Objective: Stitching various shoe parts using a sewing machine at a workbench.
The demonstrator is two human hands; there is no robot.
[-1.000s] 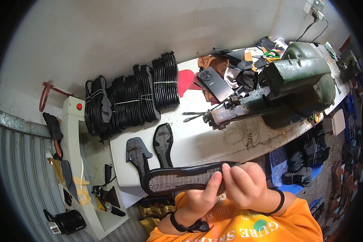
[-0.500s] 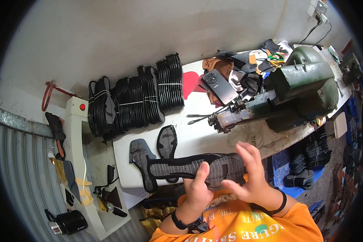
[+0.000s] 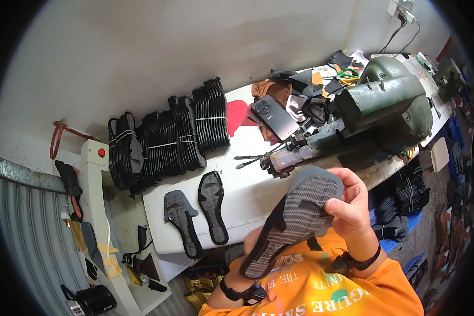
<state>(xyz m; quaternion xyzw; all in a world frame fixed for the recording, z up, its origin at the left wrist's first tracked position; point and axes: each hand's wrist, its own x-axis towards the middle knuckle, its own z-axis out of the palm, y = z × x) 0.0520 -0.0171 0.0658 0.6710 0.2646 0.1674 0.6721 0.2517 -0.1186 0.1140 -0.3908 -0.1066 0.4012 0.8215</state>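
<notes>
My right hand [image 3: 348, 204] grips a grey insole [image 3: 304, 210] by its broad end, the thumb on top and the fingers beneath. The insole has a grid pattern and a dark border, and it is tilted with its narrow end down toward my lap. Behind it is my left hand [image 3: 252, 241], mostly covered and blurred; its fingers cannot be made out. On the white table, a second insole [image 3: 213, 208] with a black edge lies beside another grey insole [image 3: 183, 221] that has a side tab.
Tied bundles of black insoles [image 3: 168, 139] stand along the wall. A green sewing machine [image 3: 382, 102] occupies the right side of the table [image 3: 250, 203]. Near it are a phone [image 3: 275, 117], fabric scraps and scissors [image 3: 348, 76]. At left are a grey frame with a red button [image 3: 101, 152] and a black flask [image 3: 92, 296].
The insole has swung from level to steeply tilted, broad end up. My right hand has closed on that end, while my left hand has slipped behind it. The view has shifted slightly.
</notes>
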